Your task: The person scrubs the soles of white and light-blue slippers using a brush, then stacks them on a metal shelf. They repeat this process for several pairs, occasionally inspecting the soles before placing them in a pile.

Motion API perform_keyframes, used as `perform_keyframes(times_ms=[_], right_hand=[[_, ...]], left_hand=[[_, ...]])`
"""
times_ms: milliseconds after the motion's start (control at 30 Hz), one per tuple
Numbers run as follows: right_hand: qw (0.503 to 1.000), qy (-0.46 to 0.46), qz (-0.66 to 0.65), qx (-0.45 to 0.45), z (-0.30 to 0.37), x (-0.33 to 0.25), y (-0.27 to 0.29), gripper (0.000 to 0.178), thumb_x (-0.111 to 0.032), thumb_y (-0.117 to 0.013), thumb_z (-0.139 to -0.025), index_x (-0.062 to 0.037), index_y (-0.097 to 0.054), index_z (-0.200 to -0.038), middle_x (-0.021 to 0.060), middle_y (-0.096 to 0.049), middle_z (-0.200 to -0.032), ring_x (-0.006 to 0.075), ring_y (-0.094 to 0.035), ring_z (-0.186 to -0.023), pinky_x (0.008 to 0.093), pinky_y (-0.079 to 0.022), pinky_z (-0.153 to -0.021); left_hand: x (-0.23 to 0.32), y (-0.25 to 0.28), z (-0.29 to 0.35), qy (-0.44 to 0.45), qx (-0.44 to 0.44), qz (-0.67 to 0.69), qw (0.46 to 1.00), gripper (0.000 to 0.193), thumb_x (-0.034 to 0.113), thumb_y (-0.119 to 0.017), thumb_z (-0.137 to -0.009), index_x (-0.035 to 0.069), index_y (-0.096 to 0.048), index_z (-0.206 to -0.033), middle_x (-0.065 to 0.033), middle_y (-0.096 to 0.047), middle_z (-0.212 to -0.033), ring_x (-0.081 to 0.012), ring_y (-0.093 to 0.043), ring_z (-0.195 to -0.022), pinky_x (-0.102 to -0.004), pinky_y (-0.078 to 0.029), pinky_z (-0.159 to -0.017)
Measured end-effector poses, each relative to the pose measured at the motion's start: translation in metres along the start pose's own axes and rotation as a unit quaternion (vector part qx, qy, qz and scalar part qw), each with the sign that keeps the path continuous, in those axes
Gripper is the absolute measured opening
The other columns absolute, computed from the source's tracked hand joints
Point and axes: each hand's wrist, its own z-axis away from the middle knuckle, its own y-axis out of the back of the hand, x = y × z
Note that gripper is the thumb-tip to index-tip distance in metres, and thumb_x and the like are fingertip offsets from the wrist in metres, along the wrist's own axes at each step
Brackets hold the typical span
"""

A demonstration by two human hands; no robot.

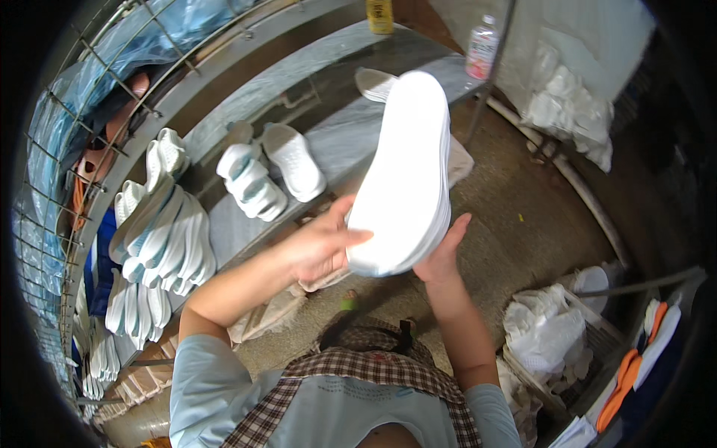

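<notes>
A stack of white shoe soles (407,164) is up in front of me, its toe end pointing away and slightly to the right. My left hand (326,240) grips the near left edge, thumb across the top sole and the other fingers partly hidden at the side. At the near right edge, my right hand (444,255) supports the stack. Its thumb sticks out to the side, and its other fingers are hidden beneath the soles. On the grey bench beyond lie a single white sole (295,162), a white strapped sandal upper (252,181) and another sole (375,84).
Many white soles (168,231) are piled at the left end of the bench (347,138). Wire mesh (89,56) with blue plastic runs along the far left. Two bottles, one yellow (379,16) and one clear (482,48), stand at the back. A crate with white bags (549,328) sits right.
</notes>
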Motion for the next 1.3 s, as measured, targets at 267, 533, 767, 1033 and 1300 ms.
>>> perform_keyframes(times_ms=[267, 533, 767, 1033, 1300], right_hand=[[0.997, -0.054, -0.013, 0.052, 0.074, -0.026, -0.018, 0.079, -0.063, -0.026, -0.09, -0.0047, -0.024, -0.143, 0.0155, -0.035, -0.142, 0.0293, -0.039, -0.129, 0.0422, -0.039, -0.102], [0.944, -0.288, -0.044, 0.156, 0.084, -0.034, -0.01, 0.077, -0.071, -0.029, -0.084, -0.0182, -0.029, -0.14, 0.0082, -0.033, -0.14, 0.0284, -0.039, -0.121, 0.0549, -0.039, -0.091], [0.923, -0.325, -0.068, 0.195, 0.085, -0.023, 0.008, 0.076, -0.069, -0.032, -0.085, -0.0164, -0.029, -0.139, 0.0061, -0.03, -0.136, 0.0305, -0.037, -0.116, 0.0562, -0.039, -0.088], [0.921, -0.329, -0.063, 0.199, 0.083, -0.024, 0.002, 0.077, -0.069, -0.03, -0.086, -0.0156, -0.027, -0.141, 0.0067, -0.031, -0.135, 0.0319, -0.037, -0.117, 0.0564, -0.04, -0.088], [0.974, -0.185, 0.07, 0.107, 0.087, -0.024, -0.016, 0.073, -0.062, -0.018, -0.092, -0.0117, -0.024, -0.144, 0.0127, -0.036, -0.143, 0.0281, -0.037, -0.13, 0.0472, -0.035, -0.103]], left_hand=[[-0.036, -0.02, -0.017, -0.152, 0.01, -0.183, 0.971, 0.091, 0.035, -0.067, -0.083, 0.001, -0.011, -0.145, -0.022, -0.022, -0.146, -0.032, -0.023, -0.136, -0.0415, -0.025, -0.11], [-0.098, 0.001, -0.05, -0.01, 0.062, 0.183, 0.981, 0.054, 0.004, -0.058, -0.082, -0.006, -0.038, -0.131, -0.0212, -0.053, -0.122, -0.0315, -0.058, -0.107, -0.0421, -0.048, -0.093], [-0.123, 0.016, -0.045, 0.004, 0.08, 0.23, 0.97, 0.044, 0.007, -0.057, -0.082, -0.011, -0.046, -0.121, -0.0237, -0.058, -0.112, -0.0338, -0.06, -0.101, -0.0453, -0.049, -0.09], [-0.115, 0.01, -0.041, 0.018, 0.12, 0.261, 0.958, 0.036, -0.003, -0.041, -0.086, -0.012, -0.042, -0.121, -0.0234, -0.056, -0.113, -0.033, -0.061, -0.099, -0.0445, -0.052, -0.085], [-0.1, -0.024, -0.022, -0.181, 0.031, 0.11, 0.977, 0.06, 0.006, -0.054, -0.085, 0.001, -0.027, -0.139, -0.0168, -0.045, -0.131, -0.0254, -0.052, -0.116, -0.039, -0.044, -0.097]])
